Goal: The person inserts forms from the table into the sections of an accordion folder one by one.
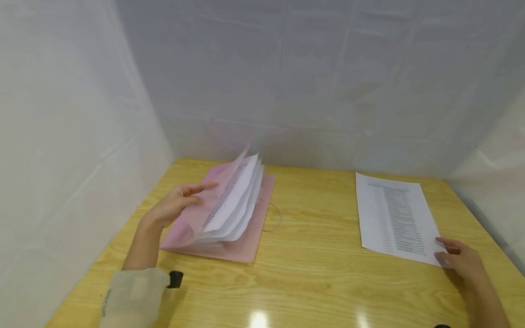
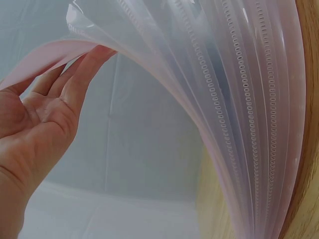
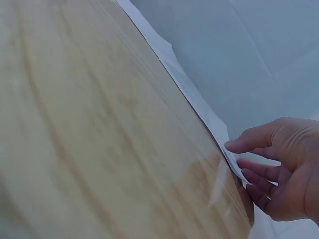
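A pink display book (image 1: 262,200) with clear sleeves lies on the left of the table, its front cover lifted. My left hand (image 1: 174,202) grips that pink cover; in the left wrist view the cover (image 2: 55,55) bends over the fingers of the left hand (image 2: 45,119). Clear pockets (image 2: 214,94) with punched edges fan out to its right, and printed white pages (image 1: 235,196) stand among them. At the right, a printed paper sheet (image 1: 395,218) lies on the table. My right hand (image 1: 463,259) pinches its near right corner, the sheet's edge (image 3: 194,99) showing thin in the right wrist view.
The wooden table (image 1: 311,273) runs between the display book and the sheet. A thin elastic loop (image 1: 280,218) sticks out from the book's right edge. Pale sheeting (image 1: 307,91) hangs behind the table and on both sides.
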The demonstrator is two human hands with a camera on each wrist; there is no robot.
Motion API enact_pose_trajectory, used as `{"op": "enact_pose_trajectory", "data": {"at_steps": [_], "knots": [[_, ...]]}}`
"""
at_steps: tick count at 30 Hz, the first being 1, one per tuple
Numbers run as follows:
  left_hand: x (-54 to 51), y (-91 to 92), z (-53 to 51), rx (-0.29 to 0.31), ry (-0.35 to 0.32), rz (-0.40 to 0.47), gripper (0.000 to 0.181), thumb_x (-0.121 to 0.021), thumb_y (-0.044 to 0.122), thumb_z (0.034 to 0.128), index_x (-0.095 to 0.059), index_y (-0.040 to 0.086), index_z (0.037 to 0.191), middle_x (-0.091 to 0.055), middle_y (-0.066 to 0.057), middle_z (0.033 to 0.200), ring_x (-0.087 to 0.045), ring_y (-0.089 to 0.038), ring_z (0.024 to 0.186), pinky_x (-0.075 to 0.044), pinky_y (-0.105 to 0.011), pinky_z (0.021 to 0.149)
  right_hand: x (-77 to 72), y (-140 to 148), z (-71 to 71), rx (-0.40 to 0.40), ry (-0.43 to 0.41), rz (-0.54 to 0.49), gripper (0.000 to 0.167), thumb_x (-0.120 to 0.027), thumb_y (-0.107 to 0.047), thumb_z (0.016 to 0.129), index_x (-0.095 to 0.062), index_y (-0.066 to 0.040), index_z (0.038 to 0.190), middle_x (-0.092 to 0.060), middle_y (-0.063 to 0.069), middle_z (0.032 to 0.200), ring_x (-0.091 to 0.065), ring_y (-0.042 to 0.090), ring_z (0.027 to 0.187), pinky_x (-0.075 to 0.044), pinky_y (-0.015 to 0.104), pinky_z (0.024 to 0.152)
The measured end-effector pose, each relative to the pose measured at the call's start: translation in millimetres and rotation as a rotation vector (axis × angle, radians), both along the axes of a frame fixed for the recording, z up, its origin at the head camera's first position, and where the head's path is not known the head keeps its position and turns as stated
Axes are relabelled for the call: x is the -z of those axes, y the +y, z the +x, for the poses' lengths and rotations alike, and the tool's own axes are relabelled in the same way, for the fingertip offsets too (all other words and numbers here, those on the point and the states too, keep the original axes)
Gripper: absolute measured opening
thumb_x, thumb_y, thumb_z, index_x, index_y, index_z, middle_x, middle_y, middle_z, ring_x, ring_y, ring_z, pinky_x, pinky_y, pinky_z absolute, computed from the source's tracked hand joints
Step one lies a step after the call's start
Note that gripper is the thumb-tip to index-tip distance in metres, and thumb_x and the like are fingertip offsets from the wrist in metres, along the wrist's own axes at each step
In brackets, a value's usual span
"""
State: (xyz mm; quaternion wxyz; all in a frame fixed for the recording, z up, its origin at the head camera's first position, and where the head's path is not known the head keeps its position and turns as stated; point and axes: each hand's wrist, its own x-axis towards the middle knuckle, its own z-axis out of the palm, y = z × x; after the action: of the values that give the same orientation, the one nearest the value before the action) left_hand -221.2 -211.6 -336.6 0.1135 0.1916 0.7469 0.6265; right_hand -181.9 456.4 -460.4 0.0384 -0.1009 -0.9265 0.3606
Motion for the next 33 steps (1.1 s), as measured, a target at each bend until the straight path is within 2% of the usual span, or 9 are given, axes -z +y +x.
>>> {"op": "enact_pose_trajectory", "data": {"at_steps": [5,8,10,12,18,24,27,31,33], "knots": [[-2.2,-0.8,1.1,0.005,0.0,0.0,0.049,-0.05,-0.004,0.0876,-0.042,-0.002,0.135,-0.031,-0.013,0.143,-0.043,-0.012,0.091,-0.042,-0.019,0.06,-1.5,-12,-1.1,0.045,0.028,0.028,0.059,-0.061,-0.027,0.087,-0.042,0.015,0.124,-0.048,0.037,0.111,-0.049,0.04,0.091,-0.037,0.031,0.067],[-2.4,-1.0,1.0,0.009,-0.003,0.003,0.048,-0.05,-0.003,0.0881,-0.041,-0.002,0.136,-0.031,-0.014,0.142,-0.045,-0.011,0.091,-0.043,-0.02,0.061,-0.8,-15,-6.2,0.07,0.003,0.025,0.062,-0.06,-0.029,0.086,-0.041,0.014,0.126,-0.043,0.038,0.119,-0.044,0.048,0.101,-0.038,0.045,0.077],[-2.4,-0.9,0.9,0.009,-0.005,0.004,0.048,-0.05,-0.003,0.0883,-0.041,-0.002,0.136,-0.031,-0.014,0.142,-0.047,-0.01,0.087,-0.044,-0.02,0.06,-0.4,-16,-9.5,0.084,-0.016,0.039,0.06,-0.061,-0.027,0.086,-0.041,0.013,0.126,-0.04,0.038,0.123,-0.038,0.052,0.108,-0.034,0.054,0.083],[-2.5,-0.9,0.9,0.009,-0.006,0.004,0.048,-0.05,-0.003,0.0885,-0.041,-0.002,0.136,-0.031,-0.015,0.142,-0.047,-0.01,0.083,-0.044,-0.02,0.059,-0.8,-17,-12.3,0.099,-0.04,0.048,0.059,-0.061,-0.024,0.085,-0.042,0.013,0.126,-0.037,0.038,0.125,-0.033,0.054,0.112,-0.029,0.059,0.087],[-1.8,-1.5,0.4,0.006,0.008,-0.005,0.048,-0.051,-0.003,0.0879,-0.041,-0.003,0.135,-0.029,-0.016,0.143,-0.044,-0.012,0.092,-0.043,-0.02,0.062,-5.4,-21,-17.9,0.139,-0.11,0.009,0.057,-0.061,-0.017,0.085,-0.039,0.011,0.13,-0.032,0.037,0.129,-0.03,0.051,0.114,-0.027,0.058,0.089],[-4.3,5.2,-1.7,-0.007,0.026,-0.031,0.048,-0.052,-0.002,0.0873,-0.042,-0.003,0.135,-0.03,-0.017,0.143,-0.036,-0.018,0.105,-0.043,-0.02,0.066,-7.5,-17,-18.3,0.14,-0.074,-0.053,0.049,-0.059,-0.004,0.084,-0.041,0.012,0.127,-0.037,0.036,0.121,-0.037,0.047,0.104,-0.032,0.053,0.083],[-6.5,9.2,-2.6,-0.014,0.021,-0.032,0.048,-0.052,-0.003,0.087,-0.043,-0.003,0.134,-0.031,-0.016,0.143,-0.032,-0.02,0.108,-0.042,-0.02,0.067,-7.5,-14,-20.2,0.15,-0.082,-0.084,0.048,-0.058,-0.002,0.084,-0.041,0.011,0.127,-0.037,0.035,0.121,-0.037,0.046,0.104,-0.032,0.052,0.083],[-8.8,12.7,-3.2,-0.017,0.007,-0.018,0.049,-0.052,-0.003,0.0868,-0.042,-0.003,0.135,-0.031,-0.015,0.142,-0.038,-0.017,0.102,-0.042,-0.02,0.065,-7.2,-9,-22.5,0.138,-0.114,-0.133,0.051,-0.057,-0.002,0.084,-0.039,0.009,0.13,-0.032,0.036,0.127,-0.034,0.047,0.11,-0.031,0.054,0.087],[-9.2,13.6,-3.3,-0.016,-0.002,-0.007,0.049,-0.052,-0.003,0.0869,-0.042,-0.004,0.135,-0.032,-0.016,0.142,-0.041,-0.015,0.096,-0.042,-0.02,0.063,-8.0,-8,-22.2,0.094,-0.124,-0.14,0.051,-0.058,-0.003,0.084,-0.04,0.01,0.13,-0.029,0.037,0.13,-0.033,0.048,0.111,-0.031,0.056,0.088]]}}
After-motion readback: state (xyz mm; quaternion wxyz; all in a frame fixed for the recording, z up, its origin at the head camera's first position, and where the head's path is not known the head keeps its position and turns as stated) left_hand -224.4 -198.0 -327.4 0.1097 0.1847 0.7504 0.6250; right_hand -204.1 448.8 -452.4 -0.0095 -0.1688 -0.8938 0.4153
